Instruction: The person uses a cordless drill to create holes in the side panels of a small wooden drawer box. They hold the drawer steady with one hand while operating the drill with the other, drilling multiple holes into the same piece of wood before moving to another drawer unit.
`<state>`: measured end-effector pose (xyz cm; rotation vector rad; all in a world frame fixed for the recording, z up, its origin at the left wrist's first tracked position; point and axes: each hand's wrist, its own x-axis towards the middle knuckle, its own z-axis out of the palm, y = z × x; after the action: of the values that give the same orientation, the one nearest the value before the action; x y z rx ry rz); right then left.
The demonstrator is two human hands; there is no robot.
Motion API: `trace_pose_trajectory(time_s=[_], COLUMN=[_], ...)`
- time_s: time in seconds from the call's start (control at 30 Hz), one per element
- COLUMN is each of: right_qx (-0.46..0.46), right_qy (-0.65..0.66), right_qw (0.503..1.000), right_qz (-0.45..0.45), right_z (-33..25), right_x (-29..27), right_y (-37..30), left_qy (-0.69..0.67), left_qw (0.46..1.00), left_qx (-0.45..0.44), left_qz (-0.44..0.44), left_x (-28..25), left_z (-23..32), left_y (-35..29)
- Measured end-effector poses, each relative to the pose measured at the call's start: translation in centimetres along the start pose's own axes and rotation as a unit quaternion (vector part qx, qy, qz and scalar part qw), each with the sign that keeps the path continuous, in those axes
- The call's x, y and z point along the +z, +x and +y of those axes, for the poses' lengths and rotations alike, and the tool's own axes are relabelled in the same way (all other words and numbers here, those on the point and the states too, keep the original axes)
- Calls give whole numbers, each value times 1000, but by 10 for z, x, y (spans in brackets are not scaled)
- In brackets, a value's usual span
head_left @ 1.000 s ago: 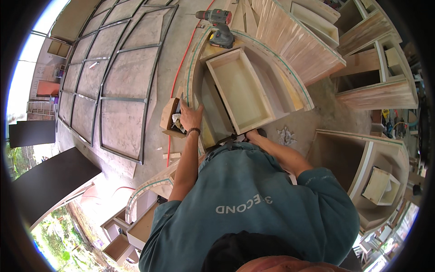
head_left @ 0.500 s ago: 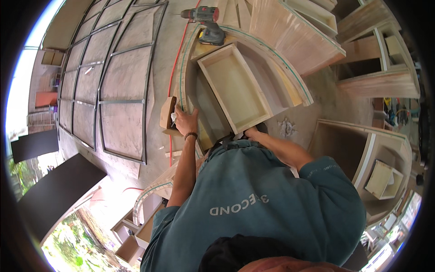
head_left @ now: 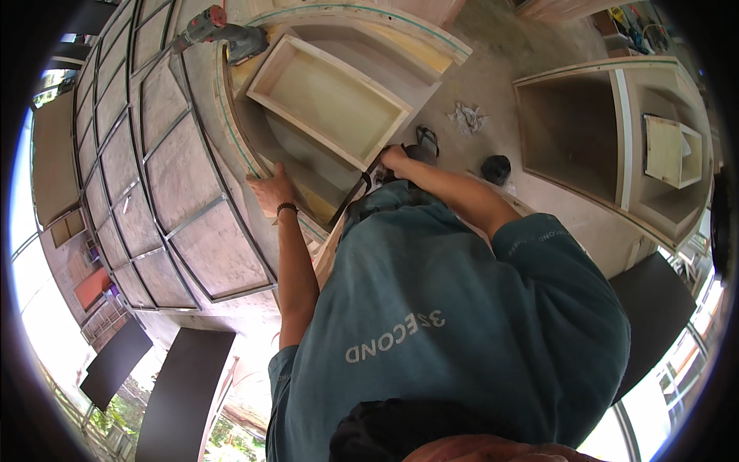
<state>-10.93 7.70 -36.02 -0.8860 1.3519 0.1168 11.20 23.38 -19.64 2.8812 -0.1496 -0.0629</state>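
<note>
A curved wooden cabinet frame [head_left: 231,135] with a green line along its rim lies in front of me. Inside it sits a pale wooden drawer box [head_left: 331,100], tilted. My left hand [head_left: 275,191], with a beaded bracelet at the wrist, is closed over the frame's near left rim. Close to my waist, my right hand [head_left: 394,158] is curled beside the drawer's near corner and a dark strip. What its fingers hold is hidden. A red and black cordless drill [head_left: 223,32] rests on the frame's far left corner.
Black metal grid frames [head_left: 165,165] lie on the left. At the right stands another wooden cabinet [head_left: 570,138] with a small box [head_left: 671,150] in it. Crumpled paper [head_left: 467,118] and a round black object [head_left: 496,169] are on the floor, near a sandalled foot [head_left: 427,138].
The view has turned, so the cabinet and drill appear farther left. My left hand stays at the rim, but the cardboard box beside it is out of sight. My right hand shows more fully.
</note>
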Motion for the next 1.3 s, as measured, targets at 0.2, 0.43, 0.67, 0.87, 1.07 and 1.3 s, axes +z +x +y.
trace_pose_trajectory(time_s=[0.2,0.43,0.67,0.87,1.07,1.3], right_qx=[13,185,226,-244,-544,-472], right_qy=[153,200,278,37,-482,-585], right_qw=[965,751,762,847,652,633], right_qz=[215,601,539,472,216,183], right_z=[41,15,-49,-26,-26,-45], right_x=[-64,-58,19,-5,-27,-17], right_y=[44,26,15,-43,-128,-131], left_qy=[13,4,-7,-45,-75,-84], left_qw=[1000,1000,1000,999,997,996], left_qx=[7,-23,-10,-14,-18,-20], left_qz=[-15,-18,5,-1,18,-2], left_x=[3,-7,-6,-11,-8,-23], left_z=[5,-1,-2,-5,-11,-5], left_y=[-2,-9,-13,-12,-11,-9])
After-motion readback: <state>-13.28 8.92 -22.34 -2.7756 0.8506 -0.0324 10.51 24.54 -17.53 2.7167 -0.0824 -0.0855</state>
